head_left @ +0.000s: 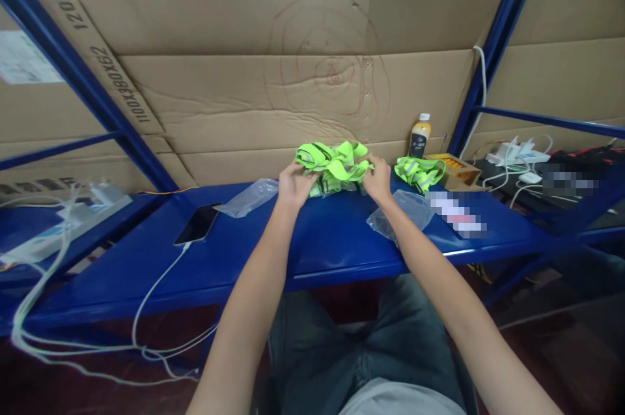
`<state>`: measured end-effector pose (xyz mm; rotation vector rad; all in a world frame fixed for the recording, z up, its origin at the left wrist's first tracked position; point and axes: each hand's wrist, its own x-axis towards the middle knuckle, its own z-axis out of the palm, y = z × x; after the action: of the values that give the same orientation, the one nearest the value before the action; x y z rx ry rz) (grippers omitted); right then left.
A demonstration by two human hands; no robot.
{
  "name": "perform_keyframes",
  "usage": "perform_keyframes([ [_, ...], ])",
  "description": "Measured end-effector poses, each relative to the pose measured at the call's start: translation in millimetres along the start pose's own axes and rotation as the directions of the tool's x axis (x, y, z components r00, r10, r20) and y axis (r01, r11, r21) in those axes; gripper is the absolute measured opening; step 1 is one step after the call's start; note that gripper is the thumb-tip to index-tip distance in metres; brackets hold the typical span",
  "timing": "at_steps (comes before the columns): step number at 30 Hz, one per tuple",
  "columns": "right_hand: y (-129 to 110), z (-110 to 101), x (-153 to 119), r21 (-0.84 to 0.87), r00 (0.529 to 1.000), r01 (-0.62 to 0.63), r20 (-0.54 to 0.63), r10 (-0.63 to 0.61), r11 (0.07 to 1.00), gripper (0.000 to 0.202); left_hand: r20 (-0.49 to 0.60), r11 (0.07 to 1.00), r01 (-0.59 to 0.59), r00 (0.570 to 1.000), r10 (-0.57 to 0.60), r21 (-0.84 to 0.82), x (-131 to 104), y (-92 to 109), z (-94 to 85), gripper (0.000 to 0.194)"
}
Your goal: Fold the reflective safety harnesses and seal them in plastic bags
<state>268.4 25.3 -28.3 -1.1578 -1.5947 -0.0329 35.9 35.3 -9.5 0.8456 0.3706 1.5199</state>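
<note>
A bundle of neon-yellow reflective straps with grey stripes is between my two hands, over the back of the blue shelf. My left hand grips its left end, fingers curled round the folded bands. On the right side, my right hand pinches another part of the straps. A second bundle of the same straps lies to the right, apart from my hands. Clear plastic bags lie on either side: one bag left of my left hand, another bag partly under my right forearm.
A charging phone lies at the left. A drink bottle and an open yellow box stand at the back right. Power strips with trailing white cables flank the shelf. A cardboard wall closes off the back.
</note>
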Motion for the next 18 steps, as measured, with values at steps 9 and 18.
perform_keyframes([
  [9, -3.5, 11.2, -4.1, 0.063, 0.991, 0.097, 0.085, -0.102, 0.993, 0.031, -0.27, 0.987, 0.086, 0.962, -0.046, 0.139, 19.7, -26.3, -16.9, 0.012],
  [18, -21.5, -10.0, 2.3, 0.039, 0.958, 0.287, 0.014, -0.288, 0.957, 0.032, -0.196, 0.926, -0.174, 0.949, 0.249, 0.334, 16.0, -28.5, -9.8, 0.014],
])
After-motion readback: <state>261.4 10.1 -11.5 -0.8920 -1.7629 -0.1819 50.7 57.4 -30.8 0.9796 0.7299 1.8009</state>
